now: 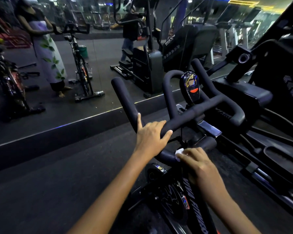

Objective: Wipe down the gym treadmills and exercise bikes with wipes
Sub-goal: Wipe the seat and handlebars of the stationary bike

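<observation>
Head view: exercise bike (184, 191) low centre-right, black handlebars (184, 119) rising toward wall mirror (57, 65). Left hand (150, 132) wraps near bend of left handlebar, fingers curled over top, thumb underneath, index stretched up along bar. Right hand (195, 162) lower, on near curved grip (166, 156), fingers bent, pressing small white wipe (179, 152) against it; wipe mostly hidden under fingertips. Small console (190, 86) sits between bars. Stepper machine (269, 85) just right of bike. Mirror shows person at bike, treadmills behind.
</observation>
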`<state>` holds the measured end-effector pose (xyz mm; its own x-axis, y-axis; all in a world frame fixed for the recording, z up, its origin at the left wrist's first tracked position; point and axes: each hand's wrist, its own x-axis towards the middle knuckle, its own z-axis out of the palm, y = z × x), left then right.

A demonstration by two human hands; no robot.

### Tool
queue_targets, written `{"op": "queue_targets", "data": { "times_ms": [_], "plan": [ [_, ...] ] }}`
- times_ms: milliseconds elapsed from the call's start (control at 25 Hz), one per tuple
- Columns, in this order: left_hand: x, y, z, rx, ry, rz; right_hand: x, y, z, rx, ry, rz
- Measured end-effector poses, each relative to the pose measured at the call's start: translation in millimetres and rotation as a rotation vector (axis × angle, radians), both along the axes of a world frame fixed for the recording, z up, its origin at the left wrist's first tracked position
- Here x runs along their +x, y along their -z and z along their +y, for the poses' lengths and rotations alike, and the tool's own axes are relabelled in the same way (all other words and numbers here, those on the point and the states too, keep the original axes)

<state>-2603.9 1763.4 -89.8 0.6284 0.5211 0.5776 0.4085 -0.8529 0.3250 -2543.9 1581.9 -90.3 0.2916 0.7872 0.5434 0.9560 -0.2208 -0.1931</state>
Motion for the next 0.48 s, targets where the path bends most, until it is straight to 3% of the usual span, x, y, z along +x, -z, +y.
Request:
{"op": "queue_targets", "data": {
  "times_ms": [120, 280, 480],
  "plan": [
    [0.2, 4.4, -0.9, 0.037, -0.002, -0.035, 10.6, 4.1, -12.8, 0.065, -0.044, -0.041],
    [-1.1, 4.4, -1.7, 0.026, -0.002, -0.030, 60.4, -2.8, -8.3, 0.146, 0.172, 0.073],
    [-2.4, 2.7, -2.4, 0.006, -0.011, 0.008, 14.1, 23.0, -6.1, 0.082, -0.032, 0.031]
  ]
}}
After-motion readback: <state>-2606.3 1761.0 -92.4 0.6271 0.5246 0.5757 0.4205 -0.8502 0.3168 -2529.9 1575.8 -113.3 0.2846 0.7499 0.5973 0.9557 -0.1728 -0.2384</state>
